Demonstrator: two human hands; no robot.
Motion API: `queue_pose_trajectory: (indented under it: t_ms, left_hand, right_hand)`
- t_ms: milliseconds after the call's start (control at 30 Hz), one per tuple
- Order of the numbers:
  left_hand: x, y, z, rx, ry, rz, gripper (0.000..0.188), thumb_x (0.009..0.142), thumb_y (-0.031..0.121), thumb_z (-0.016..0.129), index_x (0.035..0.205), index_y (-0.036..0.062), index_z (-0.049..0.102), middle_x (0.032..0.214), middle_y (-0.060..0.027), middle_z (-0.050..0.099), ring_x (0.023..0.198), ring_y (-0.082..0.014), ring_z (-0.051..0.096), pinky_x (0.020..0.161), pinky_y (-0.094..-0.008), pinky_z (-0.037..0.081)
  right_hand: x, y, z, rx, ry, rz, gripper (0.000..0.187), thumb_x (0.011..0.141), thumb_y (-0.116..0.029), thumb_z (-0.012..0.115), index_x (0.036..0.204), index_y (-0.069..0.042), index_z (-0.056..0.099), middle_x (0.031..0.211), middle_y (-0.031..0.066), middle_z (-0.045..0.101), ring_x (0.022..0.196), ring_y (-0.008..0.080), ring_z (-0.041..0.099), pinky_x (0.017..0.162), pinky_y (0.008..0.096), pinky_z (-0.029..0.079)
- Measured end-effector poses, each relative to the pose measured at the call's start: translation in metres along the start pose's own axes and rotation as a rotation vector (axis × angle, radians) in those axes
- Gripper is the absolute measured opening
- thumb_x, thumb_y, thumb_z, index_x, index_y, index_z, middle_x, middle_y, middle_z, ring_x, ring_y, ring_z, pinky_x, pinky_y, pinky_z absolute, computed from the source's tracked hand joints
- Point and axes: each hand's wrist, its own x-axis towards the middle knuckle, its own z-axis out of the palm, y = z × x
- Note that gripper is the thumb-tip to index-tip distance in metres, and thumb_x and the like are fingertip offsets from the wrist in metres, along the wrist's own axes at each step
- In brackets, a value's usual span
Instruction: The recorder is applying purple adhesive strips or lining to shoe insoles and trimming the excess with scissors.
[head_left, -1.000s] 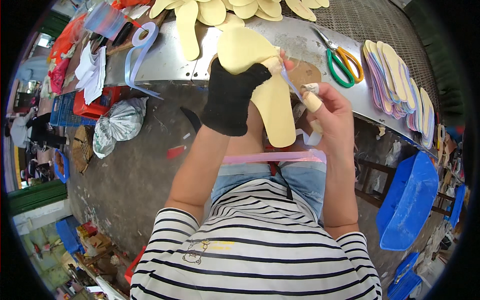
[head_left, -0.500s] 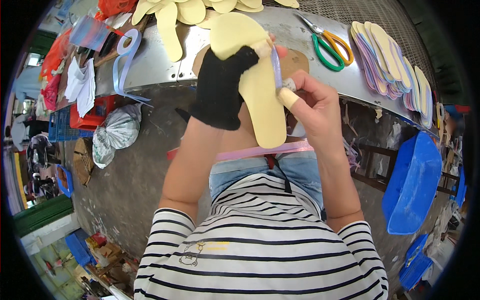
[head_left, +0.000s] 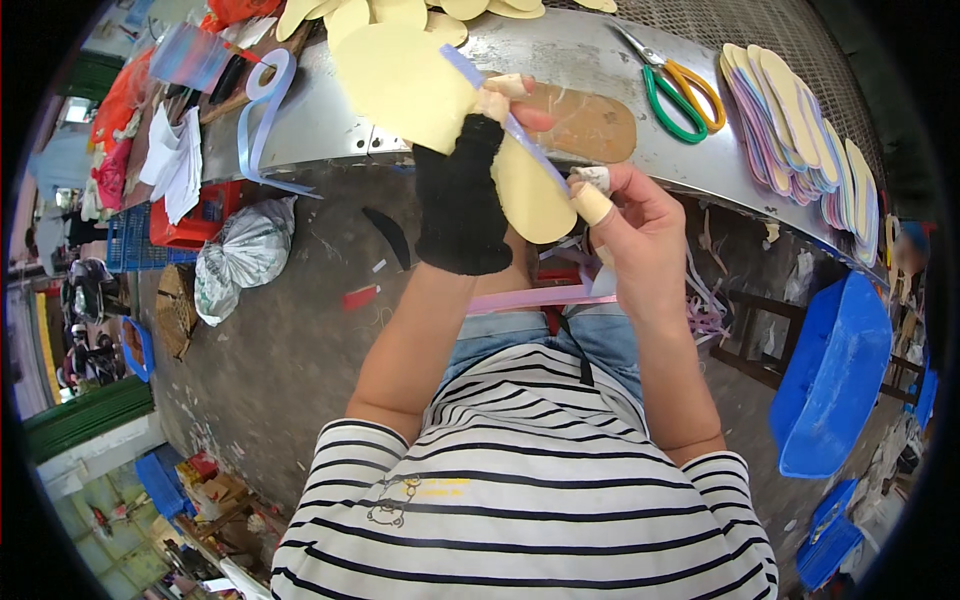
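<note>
A pale yellow insole (head_left: 400, 88) is held up in front of me at the table's near edge, its wide toe part at upper left and its heel toward lower right. My left hand (head_left: 470, 180), in a black fingerless glove, grips its middle, with fingers wrapped over the edge. A lavender ribbon (head_left: 533, 148) runs along the far-right edge of the insole, under my left fingers. My right hand (head_left: 640, 220), with tape around thumb and finger, pinches the ribbon by the heel. The palm of my left hand is hidden.
A brown insole-shaped board (head_left: 585, 120) lies on the metal table (head_left: 320, 115). Scissors with green and orange handles (head_left: 680, 95) and stacked insoles (head_left: 775, 120) lie to its right. A ribbon roll (head_left: 268, 80) is at left. A blue tub (head_left: 835, 375) stands at lower right.
The insole has turned, its heel swinging to the right and its toe part to the left. The ribbon now shows along more of its edge. Both hands still hold on.
</note>
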Motion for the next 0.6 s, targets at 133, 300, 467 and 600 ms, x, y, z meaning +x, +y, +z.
queue_pose_trajectory:
  t_ms: [133, 300, 467, 600]
  left_hand:
    - [-0.005, -0.001, 0.005, -0.043, 0.108, 0.044, 0.027, 0.088, 0.026, 0.055, 0.102, 0.0034, 0.058, 0.098, -0.0093, 0.063, 0.074, -0.013, 0.059, 0.062, -0.0252, 0.048]
    - [-0.008, 0.003, 0.014, -0.126, 0.156, 0.014, 0.025, 0.087, 0.025, 0.057, 0.1, 0.0036, 0.06, 0.092, -0.0075, 0.064, 0.069, -0.0114, 0.058, 0.057, -0.0243, 0.047]
    - [-0.007, 0.002, 0.015, 0.159, -0.001, -0.151, 0.015, 0.079, 0.016, 0.067, 0.086, 0.0035, 0.063, 0.069, -0.0004, 0.059, 0.06, -0.008, 0.053, 0.054, -0.0234, 0.042]
    - [-0.014, -0.003, 0.025, 0.151, 0.095, -0.094, 0.017, 0.077, 0.011, 0.069, 0.09, 0.0023, 0.063, 0.073, 0.0008, 0.059, 0.063, -0.0071, 0.053, 0.055, -0.0231, 0.042]
  right_hand:
    - [-0.003, -0.001, -0.006, 0.008, -0.058, 0.053, 0.01, 0.08, -0.009, 0.066, 0.087, -0.003, 0.062, 0.075, -0.0035, 0.058, 0.057, -0.0003, 0.042, 0.048, 0.0152, 0.03]
    - [-0.002, -0.001, -0.011, -0.073, -0.212, 0.149, 0.006, 0.082, -0.008, 0.062, 0.082, -0.002, 0.059, 0.071, -0.0048, 0.053, 0.057, 0.0008, 0.039, 0.05, 0.0157, 0.03]
    - [0.002, 0.01, -0.021, -0.128, -0.311, -0.042, 0.011, 0.083, -0.009, 0.06, 0.078, 0.0, 0.058, 0.071, -0.0037, 0.054, 0.059, 0.0014, 0.042, 0.05, 0.0194, 0.034]
    - [0.008, 0.004, -0.012, -0.392, -0.204, -0.242, 0.013, 0.083, -0.009, 0.059, 0.076, 0.001, 0.055, 0.068, 0.0002, 0.052, 0.061, 0.0052, 0.043, 0.053, 0.0225, 0.037]
